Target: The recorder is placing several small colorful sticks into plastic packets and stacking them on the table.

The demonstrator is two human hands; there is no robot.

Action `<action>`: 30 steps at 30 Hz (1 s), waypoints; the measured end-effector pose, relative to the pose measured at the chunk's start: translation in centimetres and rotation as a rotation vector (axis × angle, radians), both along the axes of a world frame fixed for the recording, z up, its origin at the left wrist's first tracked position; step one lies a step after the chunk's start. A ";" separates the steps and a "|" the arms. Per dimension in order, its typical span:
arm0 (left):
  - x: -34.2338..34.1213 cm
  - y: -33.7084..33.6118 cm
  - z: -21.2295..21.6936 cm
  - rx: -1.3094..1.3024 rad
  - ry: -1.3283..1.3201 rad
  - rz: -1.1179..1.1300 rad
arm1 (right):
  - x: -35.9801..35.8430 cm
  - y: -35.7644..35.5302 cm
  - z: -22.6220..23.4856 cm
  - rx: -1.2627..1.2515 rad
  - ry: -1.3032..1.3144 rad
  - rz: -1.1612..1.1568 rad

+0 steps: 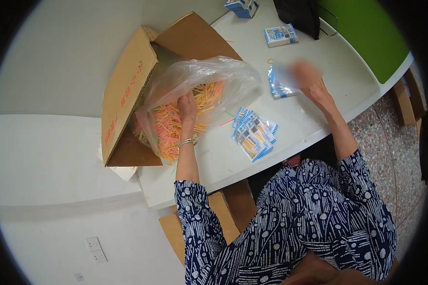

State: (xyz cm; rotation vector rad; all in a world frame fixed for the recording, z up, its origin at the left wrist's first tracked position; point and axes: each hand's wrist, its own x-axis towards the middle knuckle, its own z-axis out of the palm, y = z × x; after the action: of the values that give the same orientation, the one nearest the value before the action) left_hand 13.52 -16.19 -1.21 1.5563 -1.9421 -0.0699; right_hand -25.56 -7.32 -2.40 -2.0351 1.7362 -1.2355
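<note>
My left hand [187, 110] reaches down into a heap of thin pink, yellow and orange sticks [166, 130]; its fingertips are hidden. The heap lies in a clear plastic bag [240, 73], which spills out of a tipped cardboard box [128, 90]. Over a stack of blue-and-white printed packets [279, 91] is my right hand [311, 78], its fingers blurred, so I cannot tell whether it grips one. Between my arms, several clear-fronted packets [254, 135] lie fanned out near the table's front edge.
A flat bundle of packets [280, 35] and a stacked bundle [242, 7] rest farther back on the white table [223, 161]. Beside them stands a black bag [299, 16]. A rubber band [270, 61] lies near the stack. A green panel [366, 38] borders the right side.
</note>
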 end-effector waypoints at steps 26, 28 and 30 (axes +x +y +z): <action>-3.7 5.2 2.4 0.623 1.738 0.039 | 19.1 -0.4 2.4 0.510 -1.457 0.650; -4.2 5.5 2.9 0.610 1.686 0.064 | 19.4 -0.6 2.5 0.408 -1.393 0.659; -4.8 5.5 3.3 0.571 1.679 0.089 | 19.7 -0.6 2.3 0.436 -1.232 0.700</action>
State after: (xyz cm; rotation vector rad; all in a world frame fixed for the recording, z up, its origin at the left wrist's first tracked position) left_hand 8.74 -10.65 2.05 1.0738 -0.4683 -1.4461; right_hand -5.82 -7.96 -0.14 -0.9932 0.5443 -1.2306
